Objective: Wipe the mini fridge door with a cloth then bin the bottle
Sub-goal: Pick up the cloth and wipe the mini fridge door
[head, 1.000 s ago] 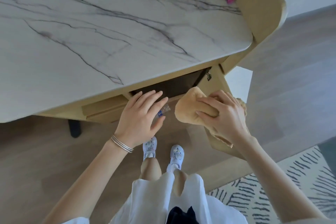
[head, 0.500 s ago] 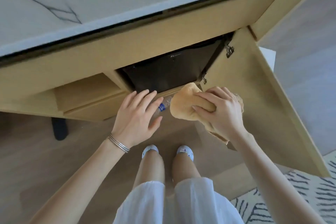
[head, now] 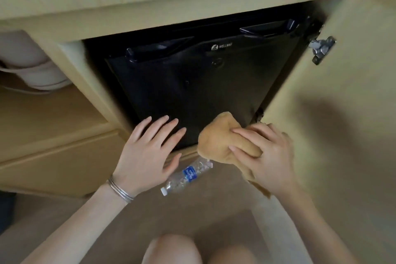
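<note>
The black mini fridge door point(head: 203, 83) fills a wooden cabinet bay straight ahead. My right hand point(head: 265, 156) grips a bunched tan cloth point(head: 218, 139) that sits at the door's lower right corner. My left hand point(head: 147, 154) is spread flat with fingers apart over the door's lower left edge, holding nothing. A crushed clear plastic bottle point(head: 186, 176) with a blue label and white cap lies on the floor between my hands, just below the fridge.
The open cabinet door point(head: 342, 113) with a metal hinge point(head: 321, 48) stands to the right. A shelf at the left holds white bowls point(head: 32, 66), with a closed drawer front point(head: 53, 161) beneath. My knees point(head: 192, 251) are at the bottom.
The view has dropped from above the marble countertop to close in front of the fridge. Both hands now sit at the door's lower edge, and the bottle on the floor is fully visible.
</note>
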Motion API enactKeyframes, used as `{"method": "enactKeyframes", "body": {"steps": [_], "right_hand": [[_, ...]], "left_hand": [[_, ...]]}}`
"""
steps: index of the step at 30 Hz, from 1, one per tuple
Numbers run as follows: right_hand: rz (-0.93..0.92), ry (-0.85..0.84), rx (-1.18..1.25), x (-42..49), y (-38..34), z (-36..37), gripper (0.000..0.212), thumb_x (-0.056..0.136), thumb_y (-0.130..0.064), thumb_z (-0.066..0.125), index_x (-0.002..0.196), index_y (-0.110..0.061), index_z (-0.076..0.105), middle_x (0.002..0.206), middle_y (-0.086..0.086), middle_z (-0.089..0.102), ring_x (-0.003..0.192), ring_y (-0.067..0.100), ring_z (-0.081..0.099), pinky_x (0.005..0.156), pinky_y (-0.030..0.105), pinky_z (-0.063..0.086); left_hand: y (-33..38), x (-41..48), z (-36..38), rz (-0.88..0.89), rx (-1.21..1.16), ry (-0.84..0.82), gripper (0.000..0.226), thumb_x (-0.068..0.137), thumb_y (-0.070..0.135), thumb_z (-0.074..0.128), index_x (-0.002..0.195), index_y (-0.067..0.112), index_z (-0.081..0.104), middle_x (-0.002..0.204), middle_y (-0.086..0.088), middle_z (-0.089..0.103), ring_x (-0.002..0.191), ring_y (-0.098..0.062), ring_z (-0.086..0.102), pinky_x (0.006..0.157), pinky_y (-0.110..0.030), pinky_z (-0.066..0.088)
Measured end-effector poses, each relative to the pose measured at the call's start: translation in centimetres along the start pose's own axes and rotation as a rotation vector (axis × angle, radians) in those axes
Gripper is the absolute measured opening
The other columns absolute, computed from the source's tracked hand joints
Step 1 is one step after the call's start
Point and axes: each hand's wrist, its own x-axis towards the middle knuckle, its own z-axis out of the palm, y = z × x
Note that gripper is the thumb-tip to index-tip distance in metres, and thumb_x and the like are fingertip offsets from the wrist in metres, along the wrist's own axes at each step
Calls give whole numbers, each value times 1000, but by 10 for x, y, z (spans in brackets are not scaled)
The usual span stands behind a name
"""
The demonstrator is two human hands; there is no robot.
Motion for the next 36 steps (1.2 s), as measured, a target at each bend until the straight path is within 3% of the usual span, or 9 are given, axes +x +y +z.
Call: {"method": "enactKeyframes", "body": {"steps": [4, 9, 13, 18, 22, 26, 29, 32, 36], "right_hand": [[-30, 133, 69, 2, 0, 19, 26, 84, -39, 58, 102, -26, 71, 94, -3, 65, 79, 16, 53, 69, 32, 44], [-63, 213, 118, 2, 3, 38, 25, 81, -33, 63, 104, -25, 71, 97, -4, 65, 81, 15, 54, 70, 35, 46], [-78, 306, 133, 10, -1, 50, 30, 84, -37, 57, 111, -29, 67, 105, -7, 64, 87, 13, 53, 74, 34, 46], [-119, 408, 113, 34, -9, 61, 39, 85, -38, 53, 123, -31, 58, 114, -7, 60, 91, 16, 52, 69, 41, 47], [-117, 387, 152, 34, -17, 77, 45, 86, -41, 47, 131, -38, 47, 114, -10, 58, 92, 12, 49, 66, 39, 49], [-140, 377, 159, 28, -19, 98, 44, 87, -39, 47, 130, -39, 46, 114, -8, 59, 93, 13, 50, 64, 37, 51], [-137, 435, 143, 31, -23, 110, 47, 87, -32, 48, 132, -43, 43, 120, -8, 55, 94, 15, 48, 63, 43, 50], [-112, 544, 73, 40, -31, 116, 51, 83, -18, 55, 127, -44, 48, 126, -8, 53, 97, 16, 45, 65, 45, 48], [-32, 657, -54, 63, -42, 120, 43, 84, -11, 51, 115, -38, 63, 126, -3, 55, 99, 21, 42, 70, 33, 41]], "left_hand": [[-8, 0, 27, 8, 58, 96, 50, 90, 38, 45, 130, 13, 61, 135, -12, 58, 130, -29, 49, 109, -50, 33], [-25, -4, 46, 18, 156, 178, 49, 89, 35, 48, 130, 13, 61, 136, -12, 57, 132, -30, 47, 110, -50, 33], [-47, -5, 44, 2, 258, 320, 48, 88, 29, 52, 133, 11, 58, 142, -13, 51, 137, -29, 40, 113, -51, 30], [-81, 6, 38, -41, 429, 434, 54, 88, 24, 51, 139, 7, 50, 150, -14, 40, 141, -30, 33, 115, -48, 28], [-93, 10, 39, 14, 508, 479, 52, 89, 20, 48, 140, 7, 49, 151, -12, 40, 140, -29, 33, 115, -43, 26], [-97, 10, 41, 33, 546, 508, 54, 89, 20, 48, 142, 8, 47, 152, -11, 38, 141, -29, 33, 115, -42, 26], [-101, 11, 44, 52, 562, 521, 55, 89, 20, 48, 143, 8, 45, 152, -11, 38, 141, -29, 33, 115, -41, 26], [-104, 12, 45, 67, 567, 537, 55, 88, 21, 48, 142, 8, 46, 151, -11, 39, 141, -28, 32, 117, -39, 21], [-105, 13, 45, 75, 549, 550, 55, 88, 24, 48, 141, 7, 48, 151, -12, 40, 141, -28, 31, 118, -38, 16]]}}
